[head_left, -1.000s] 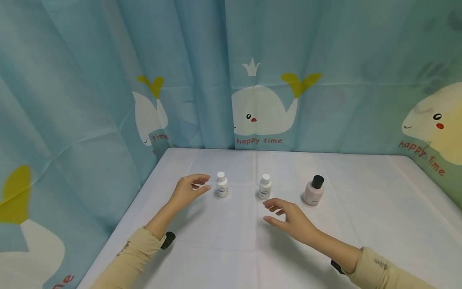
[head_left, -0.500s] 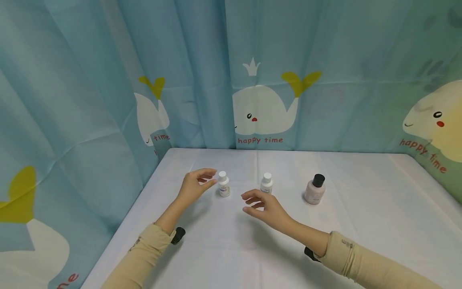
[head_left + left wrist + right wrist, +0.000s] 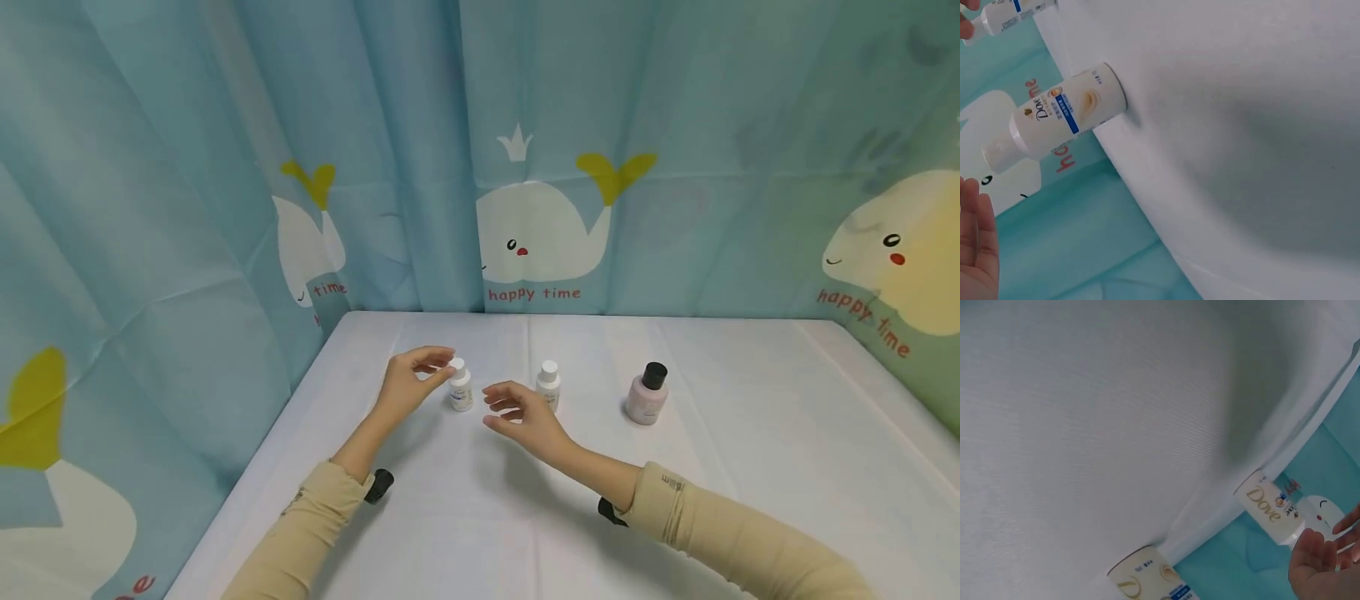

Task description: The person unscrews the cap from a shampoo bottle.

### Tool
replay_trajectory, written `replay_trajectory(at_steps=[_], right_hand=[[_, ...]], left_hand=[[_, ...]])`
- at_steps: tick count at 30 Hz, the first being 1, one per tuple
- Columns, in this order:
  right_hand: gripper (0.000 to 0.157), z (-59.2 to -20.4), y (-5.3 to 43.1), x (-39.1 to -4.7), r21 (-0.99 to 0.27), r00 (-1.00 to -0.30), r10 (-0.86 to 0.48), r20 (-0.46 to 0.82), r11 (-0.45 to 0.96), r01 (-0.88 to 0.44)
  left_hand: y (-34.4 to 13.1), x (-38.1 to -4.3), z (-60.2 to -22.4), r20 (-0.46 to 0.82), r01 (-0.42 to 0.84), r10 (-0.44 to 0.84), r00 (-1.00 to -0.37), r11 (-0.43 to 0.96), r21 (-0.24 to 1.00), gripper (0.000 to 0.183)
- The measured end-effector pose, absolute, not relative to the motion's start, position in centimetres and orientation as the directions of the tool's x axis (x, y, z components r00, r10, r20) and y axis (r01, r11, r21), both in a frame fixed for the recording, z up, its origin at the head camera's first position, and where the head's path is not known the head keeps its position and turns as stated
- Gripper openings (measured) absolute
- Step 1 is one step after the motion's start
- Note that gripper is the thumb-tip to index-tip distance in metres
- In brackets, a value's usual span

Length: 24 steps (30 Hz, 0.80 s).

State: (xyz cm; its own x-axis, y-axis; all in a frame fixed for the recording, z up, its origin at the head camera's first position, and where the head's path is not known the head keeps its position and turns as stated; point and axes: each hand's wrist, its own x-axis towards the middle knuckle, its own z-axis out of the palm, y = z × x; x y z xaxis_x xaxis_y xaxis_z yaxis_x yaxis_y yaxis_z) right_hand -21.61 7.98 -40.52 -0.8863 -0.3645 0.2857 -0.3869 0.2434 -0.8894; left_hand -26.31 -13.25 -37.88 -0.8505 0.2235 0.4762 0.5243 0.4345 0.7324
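Observation:
Two small white Dove bottles stand upright on the white tablecloth. My left hand (image 3: 408, 385) reaches to the cap of the left bottle (image 3: 461, 392), fingers loosely bent and thumb apart. In the left wrist view, a gap shows between the straight fingertips (image 3: 979, 225) and the cap of the nearer bottle (image 3: 1066, 115). Between the two bottles hovers my right hand (image 3: 525, 417), holding nothing, its thumb and fingers spread. It partly hides the middle bottle (image 3: 550, 385). In the right wrist view, fingers (image 3: 1313, 550) overlap the cap area of one bottle (image 3: 1266, 503); contact cannot be told.
A pink bottle with a black cap (image 3: 647, 402) stands to the right of the white ones. The white tablecloth (image 3: 750, 433) extends to a blue curtain (image 3: 420, 167) printed with whales, which runs along the back and left side.
My left hand has moved right, up to the left bottle's cap. The right hand has travelled left and slightly forward, passing in front of the middle bottle. The bottles have stayed in place.

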Motion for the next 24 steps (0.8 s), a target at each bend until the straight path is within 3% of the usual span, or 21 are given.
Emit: replay_trajectory(at_steps=[16,24], right_hand=[[0.036,-41.4,6.0,-24.2,-0.886,-0.936,-0.211,0.281,0.317,-0.338],[0.048,-42.2,5.4,-26.0,-0.904,-0.934,-0.231,0.272,0.273,-0.330]], left_hand=[[-12.6,-28.4,-39.0,0.435,0.487,0.222,-0.873,0.463,0.741,0.033],[-12.8,-29.4,-38.9,0.405,0.476,0.251,-0.880,0.453,0.754,0.035]])
